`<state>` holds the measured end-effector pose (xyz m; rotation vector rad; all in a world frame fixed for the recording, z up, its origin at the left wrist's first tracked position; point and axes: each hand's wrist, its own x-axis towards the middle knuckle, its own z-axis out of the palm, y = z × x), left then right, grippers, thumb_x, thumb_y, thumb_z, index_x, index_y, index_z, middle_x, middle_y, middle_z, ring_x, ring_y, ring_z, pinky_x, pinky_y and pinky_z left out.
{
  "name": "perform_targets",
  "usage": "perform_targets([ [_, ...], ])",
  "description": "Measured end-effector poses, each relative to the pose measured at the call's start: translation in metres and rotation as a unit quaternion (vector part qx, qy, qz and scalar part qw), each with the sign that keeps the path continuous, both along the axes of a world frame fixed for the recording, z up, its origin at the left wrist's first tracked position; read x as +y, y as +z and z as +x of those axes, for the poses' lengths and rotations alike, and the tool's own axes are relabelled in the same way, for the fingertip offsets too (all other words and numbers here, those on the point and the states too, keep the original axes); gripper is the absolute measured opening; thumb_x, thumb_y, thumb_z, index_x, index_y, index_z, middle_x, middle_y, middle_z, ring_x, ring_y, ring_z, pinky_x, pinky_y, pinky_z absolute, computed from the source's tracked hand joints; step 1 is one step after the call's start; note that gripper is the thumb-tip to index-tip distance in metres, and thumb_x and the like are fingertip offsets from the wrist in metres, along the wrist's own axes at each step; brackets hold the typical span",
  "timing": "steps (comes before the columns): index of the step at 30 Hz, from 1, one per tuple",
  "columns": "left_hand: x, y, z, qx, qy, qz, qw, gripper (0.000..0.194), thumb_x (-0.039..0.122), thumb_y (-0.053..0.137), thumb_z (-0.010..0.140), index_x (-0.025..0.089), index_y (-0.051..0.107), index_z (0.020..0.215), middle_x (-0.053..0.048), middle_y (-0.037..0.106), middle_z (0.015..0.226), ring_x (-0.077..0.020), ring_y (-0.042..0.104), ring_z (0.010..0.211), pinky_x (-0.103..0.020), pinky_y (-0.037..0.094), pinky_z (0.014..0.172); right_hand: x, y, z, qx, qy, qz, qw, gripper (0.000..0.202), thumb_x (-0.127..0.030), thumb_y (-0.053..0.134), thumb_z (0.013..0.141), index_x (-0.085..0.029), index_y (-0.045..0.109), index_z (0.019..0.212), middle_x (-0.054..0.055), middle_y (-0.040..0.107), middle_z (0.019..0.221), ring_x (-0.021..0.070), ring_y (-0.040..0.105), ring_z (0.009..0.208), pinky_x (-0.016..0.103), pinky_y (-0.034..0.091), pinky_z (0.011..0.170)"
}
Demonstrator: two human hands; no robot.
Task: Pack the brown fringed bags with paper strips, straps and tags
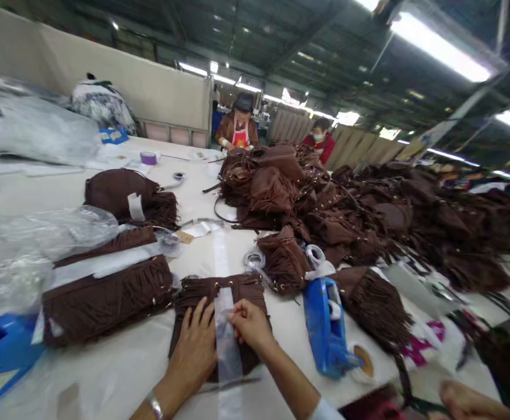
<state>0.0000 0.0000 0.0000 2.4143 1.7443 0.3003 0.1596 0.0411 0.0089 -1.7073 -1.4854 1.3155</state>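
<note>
A dark brown fringed bag (248, 286) lies flat on the white table in front of me. Down its middle runs a whitish translucent strip (228, 356), reaching past the bag's lower edge. My left hand (196, 344) rests flat on the bag, fingers stretched out beside the strip's left edge. On the other side, my right hand (251, 324) has its thumb and fingertips pinched at the strip's right edge, near the top. Just to the right stands a blue tape dispenser (318, 326).
Another fringed bag (106, 303) with a white strip lies left, near clear plastic bags (14, 251). A second blue dispenser (1, 350) is at lower left. Brown bags are heaped (276, 181) at the back and right. Two people work beyond; another person's hand (468, 399) shows lower right.
</note>
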Motion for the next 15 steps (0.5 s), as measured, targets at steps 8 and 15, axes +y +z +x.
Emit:
perform_targets([
  [8,0.0,-0.01,-0.005,0.01,-0.013,0.033,0.999,0.058,0.02,0.052,0.08,0.017,0.053,0.138,-0.008,0.046,0.15,-0.0309,0.023,0.147,-0.052,0.023,0.12,-0.003,0.009,-0.003,-0.064,-0.028,0.065,0.995,0.013,-0.027,0.059,0.086,-0.02,0.057,0.076,-0.007,0.054,0.048,0.0093,0.052,0.041,0.018,0.035,0.048],
  [15,-0.001,-0.024,-0.009,0.011,-0.028,0.114,0.993,0.066,0.022,0.048,0.082,0.009,0.038,0.146,-0.014,0.042,0.153,-0.0319,0.024,0.147,-0.054,0.028,0.117,-0.006,0.019,-0.007,-0.11,-0.057,0.09,0.988,0.013,-0.025,0.06,0.084,-0.02,0.059,0.072,-0.005,0.058,0.051,0.0116,0.059,0.052,0.02,0.037,0.057],
])
